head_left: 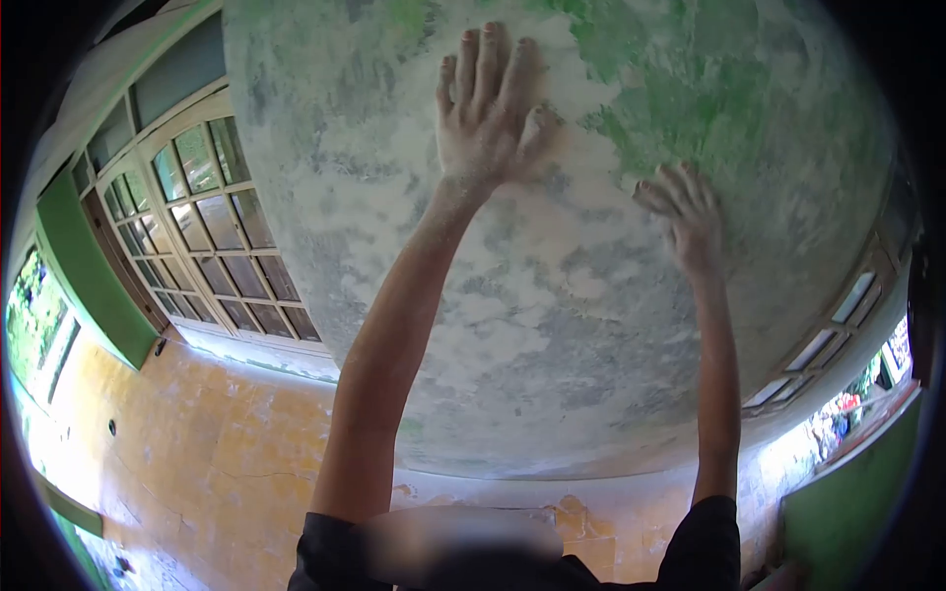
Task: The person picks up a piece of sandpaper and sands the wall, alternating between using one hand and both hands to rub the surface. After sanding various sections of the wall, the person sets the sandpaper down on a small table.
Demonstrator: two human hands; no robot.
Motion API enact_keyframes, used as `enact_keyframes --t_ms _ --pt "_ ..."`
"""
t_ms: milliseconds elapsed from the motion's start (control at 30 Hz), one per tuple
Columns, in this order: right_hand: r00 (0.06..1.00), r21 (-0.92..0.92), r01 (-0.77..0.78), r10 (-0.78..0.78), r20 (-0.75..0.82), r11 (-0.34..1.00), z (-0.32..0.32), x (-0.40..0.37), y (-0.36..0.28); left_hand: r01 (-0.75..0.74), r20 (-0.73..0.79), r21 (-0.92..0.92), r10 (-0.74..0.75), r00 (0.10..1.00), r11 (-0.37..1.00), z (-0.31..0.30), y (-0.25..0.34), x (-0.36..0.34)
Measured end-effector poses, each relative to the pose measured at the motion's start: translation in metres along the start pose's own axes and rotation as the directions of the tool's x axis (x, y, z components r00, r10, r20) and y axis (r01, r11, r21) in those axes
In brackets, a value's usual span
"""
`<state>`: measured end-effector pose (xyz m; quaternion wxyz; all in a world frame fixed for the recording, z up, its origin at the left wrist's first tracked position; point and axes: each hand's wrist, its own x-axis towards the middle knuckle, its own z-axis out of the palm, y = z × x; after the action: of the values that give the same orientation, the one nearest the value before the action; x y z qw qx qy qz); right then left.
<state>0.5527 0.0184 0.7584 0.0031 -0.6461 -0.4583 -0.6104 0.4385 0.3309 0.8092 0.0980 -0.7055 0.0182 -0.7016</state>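
Note:
A large wall [512, 325] fills the middle of the head view, its surface patchy with grey, white and green. High on it, left of the centre, my left hand [485, 113] lies flat with its fingers stretched apart and nothing in it. My right hand [692, 217] rests on the wall lower and further right, fingers spread and partly bent, also holding nothing. Whitish dust coats both hands. A green patch [690, 98] of the wall lies between and above the two hands.
White-framed glass doors [212, 227] stand at the left beside a green pillar [94, 266]. Orange tiled floor [227, 443] runs below the wall. At the right are a framed window [818, 345] and a low green wall [852, 512].

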Motion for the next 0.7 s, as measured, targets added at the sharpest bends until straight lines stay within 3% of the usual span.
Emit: enact_keyframes --t_ms 67,100,133,167,200,233,267,333,367,400,467,500,533,600,667,700 --pt "1.0 -0.001 -0.018 0.018 0.018 1.0 0.007 0.0 0.028 -0.004 -0.073 -0.067 -0.001 0.997 0.998 -0.005 0.002 0.001" --pt "0.946 0.001 -0.256 0.25 -0.207 0.967 0.018 -0.001 0.042 -0.004 -0.073 -0.036 0.001 0.997 0.999 -0.002 0.001 0.001" --pt "0.792 0.05 -0.469 0.445 -0.418 0.882 0.027 -0.005 0.051 -0.006 -0.066 -0.052 0.003 0.998 0.999 -0.007 0.002 0.001" --pt "0.794 0.036 -0.477 0.448 -0.411 0.878 0.036 -0.009 0.046 -0.01 0.017 -0.013 0.011 1.0 1.0 -0.016 0.003 0.004" --pt "0.792 0.204 -0.42 0.466 -0.393 0.885 0.048 -0.007 0.03 -0.019 0.098 0.022 0.017 0.995 1.0 -0.021 0.004 0.006" --pt "0.791 0.362 -0.357 0.485 -0.374 0.861 0.052 -0.004 0.013 -0.051 0.059 0.068 0.047 0.997 0.996 -0.021 0.004 0.006" --pt "0.898 0.514 -0.248 0.393 -0.196 0.821 0.042 0.001 -0.006 -0.056 0.058 0.034 0.054 0.997 0.998 -0.015 0.002 0.004" --pt "0.993 0.412 -0.042 0.082 -0.08 0.91 0.027 0.01 -0.039 -0.051 -0.119 -0.032 0.047 0.992 0.998 0.006 -0.001 0.001" --pt "0.991 0.134 0.122 -0.114 -0.064 0.983 0.023 0.01 -0.044 -0.057 -0.125 -0.073 0.048 0.991 0.996 0.01 0.0 0.002" --pt "0.994 0.113 0.103 -0.099 -0.043 0.988 0.018 0.007 -0.036 -0.046 -0.105 -0.041 0.042 0.994 0.998 0.009 -0.001 0.001" --pt "0.991 0.057 -0.081 0.086 -0.103 0.995 0.019 0.011 -0.008 -0.044 -0.078 -0.023 0.042 0.996 0.999 0.009 -0.004 0.001" --pt "0.934 0.131 -0.205 0.234 -0.27 0.97 0.028 0.009 0.008 -0.048 -0.088 -0.01 0.047 0.995 0.999 0.01 -0.005 0.001" --pt "0.935 0.12 -0.213 0.238 -0.262 0.97 0.028 0.009 0.012 -0.047 -0.097 0.004 0.047 0.994 0.999 0.01 -0.006 0.0" --pt "0.636 0.156 -0.587 0.572 -0.518 0.795 0.033 0.016 0.011 -0.051 -0.11 -0.007 0.05 0.993 0.999 0.012 -0.006 0.0" --pt "0.633 0.162 -0.557 0.543 -0.552 0.814 0.038 0.015 -0.013 -0.061 -0.113 0.022 0.063 0.992 0.998 0.012 -0.006 -0.001" --pt "0.853 0.048 -0.351 0.341 -0.395 0.935 0.035 0.011 -0.027 -0.062 -0.107 0.038 0.066 0.992 0.997 0.01 -0.006 -0.001"
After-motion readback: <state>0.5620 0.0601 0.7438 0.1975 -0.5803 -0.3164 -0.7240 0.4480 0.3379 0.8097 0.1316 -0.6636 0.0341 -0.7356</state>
